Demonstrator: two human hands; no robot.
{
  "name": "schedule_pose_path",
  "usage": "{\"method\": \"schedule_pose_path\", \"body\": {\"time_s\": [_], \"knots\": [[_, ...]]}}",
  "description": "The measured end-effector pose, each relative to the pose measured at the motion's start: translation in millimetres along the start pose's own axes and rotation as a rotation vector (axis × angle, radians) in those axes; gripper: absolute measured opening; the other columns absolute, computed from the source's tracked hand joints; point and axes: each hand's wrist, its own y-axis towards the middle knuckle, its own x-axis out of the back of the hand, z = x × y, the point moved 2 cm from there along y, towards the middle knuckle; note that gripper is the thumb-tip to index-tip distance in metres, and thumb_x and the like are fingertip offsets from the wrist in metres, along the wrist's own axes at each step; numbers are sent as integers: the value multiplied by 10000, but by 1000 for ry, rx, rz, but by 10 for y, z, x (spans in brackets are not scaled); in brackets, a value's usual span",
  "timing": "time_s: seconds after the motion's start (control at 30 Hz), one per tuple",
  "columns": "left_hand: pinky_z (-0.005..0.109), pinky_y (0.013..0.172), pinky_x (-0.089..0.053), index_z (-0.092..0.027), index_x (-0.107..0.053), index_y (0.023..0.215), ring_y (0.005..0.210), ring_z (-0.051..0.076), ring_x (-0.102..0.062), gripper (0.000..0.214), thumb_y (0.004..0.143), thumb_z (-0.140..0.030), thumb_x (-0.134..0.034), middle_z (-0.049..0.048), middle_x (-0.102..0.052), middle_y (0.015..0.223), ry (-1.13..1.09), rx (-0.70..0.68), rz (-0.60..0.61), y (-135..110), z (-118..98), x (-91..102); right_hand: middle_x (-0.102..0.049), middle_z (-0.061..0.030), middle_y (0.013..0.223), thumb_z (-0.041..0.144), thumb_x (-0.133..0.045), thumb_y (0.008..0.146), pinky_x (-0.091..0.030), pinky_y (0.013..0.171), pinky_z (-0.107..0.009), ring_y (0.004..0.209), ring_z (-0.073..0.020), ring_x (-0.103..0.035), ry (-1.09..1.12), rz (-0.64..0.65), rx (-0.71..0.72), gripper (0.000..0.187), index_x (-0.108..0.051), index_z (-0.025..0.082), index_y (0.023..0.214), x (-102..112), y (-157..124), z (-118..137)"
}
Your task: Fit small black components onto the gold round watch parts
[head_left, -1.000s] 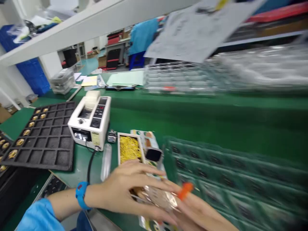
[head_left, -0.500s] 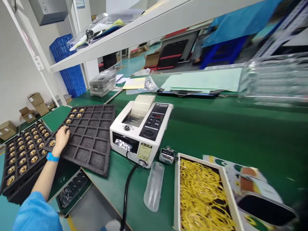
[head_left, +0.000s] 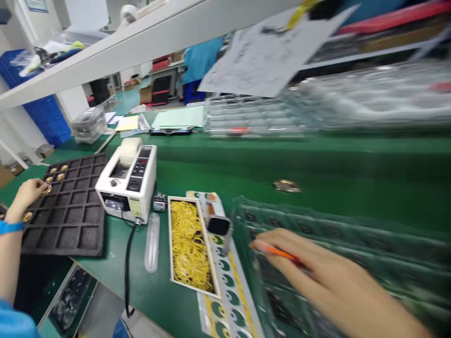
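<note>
My left hand (head_left: 30,191) rests on the black foam tray (head_left: 75,220) at the far left, fingers curled over a gold round part (head_left: 48,188) in one of its cells. My right hand (head_left: 317,272) lies over the clear green blister tray (head_left: 352,234) at the lower right, with an orange stick-like thing (head_left: 282,254) among its fingers. The right hand is blurred by motion. A single gold part (head_left: 286,186) lies alone on the green table beyond the blister tray.
A white tape dispenser (head_left: 127,176) stands between the trays, its black cable running off the front edge. A box of yellow rubber bands (head_left: 188,244), a sticker sheet (head_left: 229,300) and a clear tube (head_left: 152,241) lie beside it. Stacked clear trays (head_left: 253,115) line the back.
The view swung back to the right. My left hand stays on the black foam tray. My right hand has come into view over the green blister tray.
</note>
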Motion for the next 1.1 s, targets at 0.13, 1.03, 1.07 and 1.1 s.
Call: {"method": "schedule_pose_path", "body": {"time_s": [0.13,1.03,1.07,1.1], "knots": [[242,545,-489,-182,-577,805,742,214,-679,254,823,-435,-596,57,-730,804,-683,-322,207,-696,-1063,-352,-684,-71,813,493,-447,948,-524,572,-291,726,-205,-661,69,-17,-187,436,-685,239,685,-32,-16,148],[380,892,-558,-236,-609,1249,899,210,-713,406,846,-215,-564,49,-733,929,-1567,-186,950,-1707,-2465,-1436,-708,-109,1054,68,-418,949,-577,848,-377,1046,-210,-636,-160,221,405,332,-595,158,1216,-267,-385,420],[380,885,-560,-236,-615,1243,883,210,-715,402,845,-210,-565,29,-716,826,-1567,-170,942,-1708,-2464,-1448,-709,-109,1060,69,-395,959,-575,858,-391,1057,-215,-633,-198,240,432,341,-584,153,1231,-270,-392,421],[382,885,-560,-235,-622,1232,866,208,-714,394,843,-204,-565,6,-675,728,-1566,-153,937,-1711,-2465,-1460,-713,-108,1048,72,-388,964,-579,849,-390,1044,-216,-641,-215,236,449,344,-574,151,1242,-268,-391,429]]}}
